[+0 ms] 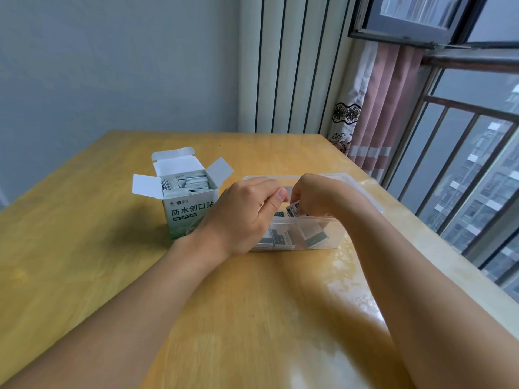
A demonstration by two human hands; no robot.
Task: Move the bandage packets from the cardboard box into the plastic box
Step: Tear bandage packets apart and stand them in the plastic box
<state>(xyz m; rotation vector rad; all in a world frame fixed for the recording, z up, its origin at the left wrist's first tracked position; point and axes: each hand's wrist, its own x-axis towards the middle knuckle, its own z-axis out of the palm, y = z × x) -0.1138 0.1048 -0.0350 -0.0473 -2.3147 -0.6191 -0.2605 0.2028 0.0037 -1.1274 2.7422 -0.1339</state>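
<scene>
Tabletop (pixel 84 262) of yellow wood carries everything. We keep the clear plastic box (pixel 331 234) right of the open cardboard box (pixel 191 209), which holds bandage packets (pixel 185 182). Over the plastic box, our left hand (pixel 247 214) curls; whether it grips anything we cannot tell. Our right hand (pixel 314 197) pinches one packet (pixel 293 209).

The white and green cardboard box (pixel 191 203) stands upright at about 11 o'clock on the table, all its flaps open, with many white bandage packets (pixel 186 182) standing on edge inside. Just beside it, at 3 o'clock from it, lies the clear plastic box (pixel 334 231), open on top. Several packets (pixel 283 238) with dark print are already in the plastic box, some flat, some tilted.
</scene>
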